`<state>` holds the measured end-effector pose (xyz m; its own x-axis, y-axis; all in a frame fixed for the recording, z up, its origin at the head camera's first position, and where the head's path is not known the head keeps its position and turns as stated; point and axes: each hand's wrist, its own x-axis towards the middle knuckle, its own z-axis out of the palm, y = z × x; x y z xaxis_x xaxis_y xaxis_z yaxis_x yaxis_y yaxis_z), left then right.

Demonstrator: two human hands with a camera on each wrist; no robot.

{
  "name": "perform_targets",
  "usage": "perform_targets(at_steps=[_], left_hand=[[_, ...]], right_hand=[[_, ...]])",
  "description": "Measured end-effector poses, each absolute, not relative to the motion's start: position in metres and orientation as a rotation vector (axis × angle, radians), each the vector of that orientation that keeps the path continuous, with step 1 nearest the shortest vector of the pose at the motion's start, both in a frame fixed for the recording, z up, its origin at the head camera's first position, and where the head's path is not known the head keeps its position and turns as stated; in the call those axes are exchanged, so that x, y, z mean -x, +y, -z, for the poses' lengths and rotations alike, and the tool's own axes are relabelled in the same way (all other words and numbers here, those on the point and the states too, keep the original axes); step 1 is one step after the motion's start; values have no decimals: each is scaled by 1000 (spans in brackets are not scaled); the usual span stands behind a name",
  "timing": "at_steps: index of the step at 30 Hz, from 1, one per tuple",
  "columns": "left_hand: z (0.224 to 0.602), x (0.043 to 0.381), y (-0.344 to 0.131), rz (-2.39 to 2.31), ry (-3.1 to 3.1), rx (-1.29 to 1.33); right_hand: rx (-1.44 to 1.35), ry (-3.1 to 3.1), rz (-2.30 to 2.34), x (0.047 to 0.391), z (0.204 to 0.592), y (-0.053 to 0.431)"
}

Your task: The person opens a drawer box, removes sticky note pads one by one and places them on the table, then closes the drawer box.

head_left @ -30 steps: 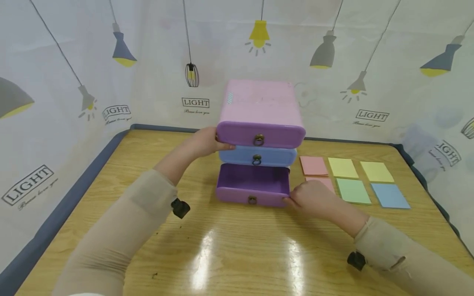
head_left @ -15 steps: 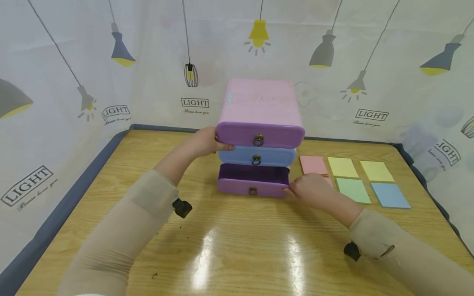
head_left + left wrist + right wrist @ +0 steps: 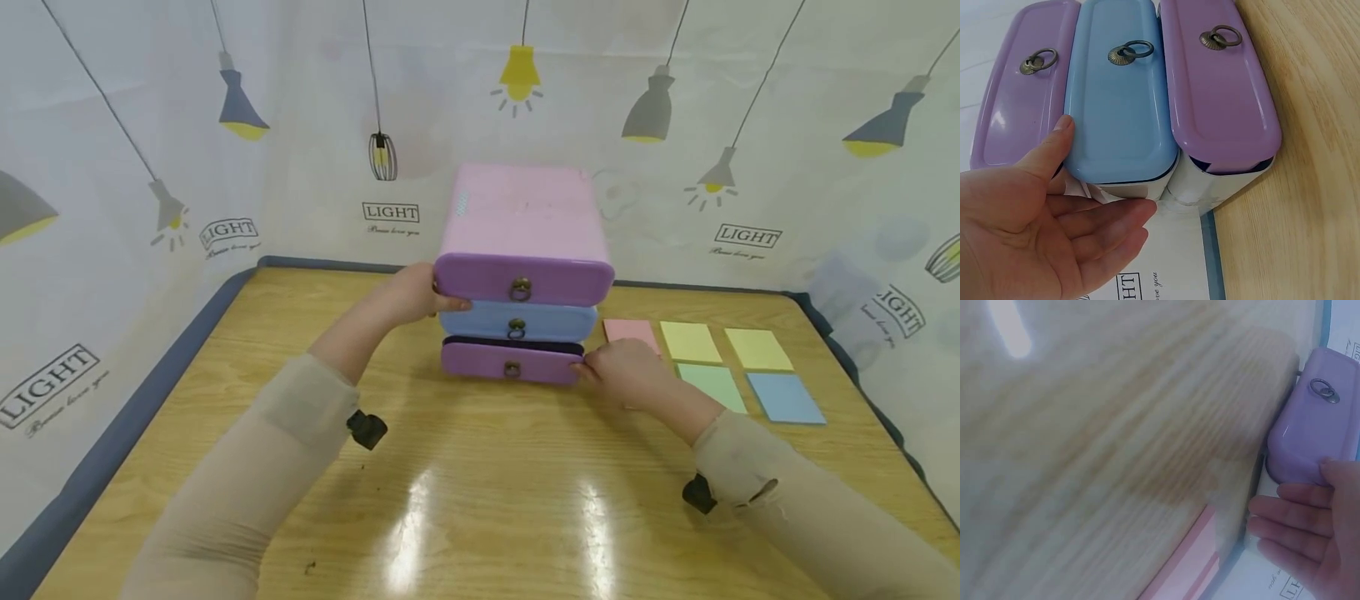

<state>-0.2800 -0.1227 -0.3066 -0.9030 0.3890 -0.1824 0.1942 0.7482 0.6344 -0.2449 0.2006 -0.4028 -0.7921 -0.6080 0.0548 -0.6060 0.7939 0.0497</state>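
Observation:
A three-drawer box with a pink top [image 3: 525,208] stands on the table. Its top purple drawer [image 3: 562,279] and middle blue drawer [image 3: 551,322] are closed. The bottom purple drawer [image 3: 480,360] is slightly ajar, a dark gap showing above its front. My left hand [image 3: 412,294] steadies the box from the left, thumb on the front at the blue drawer's edge, loosely extended fingers along the side [image 3: 1104,228]. At the bottom drawer's right end, my right hand [image 3: 626,371] presses with the thumb on the front; its other fingers [image 3: 1291,515] extend beside the box.
Right of the box lie square sticky-note pads: pink [image 3: 630,331], yellow [image 3: 690,342], another yellow [image 3: 759,350], green [image 3: 711,386] and blue [image 3: 786,397]. My right hand covers part of the pink ones. A lamp-printed cloth [image 3: 315,167] hangs behind the wooden table [image 3: 495,483].
The bottom drawer has slid back from well out to nearly closed, with my right hand moving along with it toward the box. My left hand has stayed in place on the box.

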Motion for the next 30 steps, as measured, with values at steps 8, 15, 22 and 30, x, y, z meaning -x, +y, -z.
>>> perform_targets(at_steps=[8, 15, 22, 30], left_hand=[[309, 277, -124, -949, 2637, -469], [311, 279, -124, -965, 2630, -457], [311, 279, -122, -935, 2633, -466], [309, 278, -121, -902, 2666, -441]], right_hand=[[-1009, -2899, 71, 252, 402, 199], [-1038, -2760, 131, 255, 403, 204], [-1044, -2682, 134, 256, 405, 208], [-1035, -2638, 145, 259, 404, 206]])
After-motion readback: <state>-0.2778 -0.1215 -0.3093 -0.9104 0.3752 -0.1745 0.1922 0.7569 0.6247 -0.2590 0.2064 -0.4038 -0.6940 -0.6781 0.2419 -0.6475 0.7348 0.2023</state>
